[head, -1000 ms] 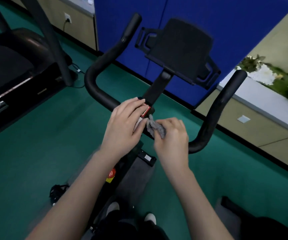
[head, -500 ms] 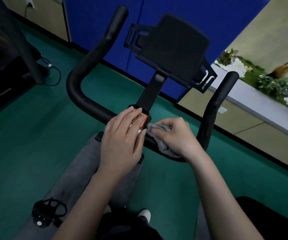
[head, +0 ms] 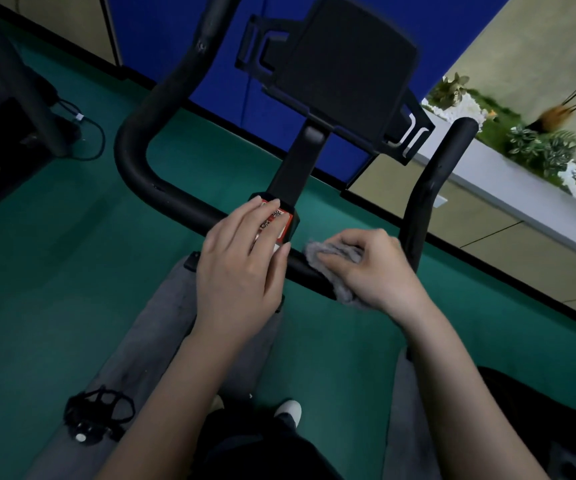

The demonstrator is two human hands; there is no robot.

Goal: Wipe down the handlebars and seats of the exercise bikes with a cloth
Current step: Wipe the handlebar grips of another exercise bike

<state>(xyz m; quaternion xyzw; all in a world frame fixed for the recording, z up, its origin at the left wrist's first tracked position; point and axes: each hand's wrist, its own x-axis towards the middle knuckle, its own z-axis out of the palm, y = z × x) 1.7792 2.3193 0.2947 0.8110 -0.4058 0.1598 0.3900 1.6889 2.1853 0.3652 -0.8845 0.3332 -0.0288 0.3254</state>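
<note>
You look down at a green floor (head: 54, 271) with a grey mat (head: 148, 341) under the bike. Your left hand (head: 241, 268) lies flat, grip apart, on the red label (head: 276, 220) at the middle of the handlebar (head: 134, 147). Just right of it, your right hand (head: 376, 268) has its grip clamped on a grey cloth (head: 328, 252), which is pressed onto the bar. Beyond are a blue wall (head: 162, 39) and plants (head: 539, 147).

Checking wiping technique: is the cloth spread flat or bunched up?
Bunched: the cloth sits crumpled under the right hand, draped over the handlebar.
</note>
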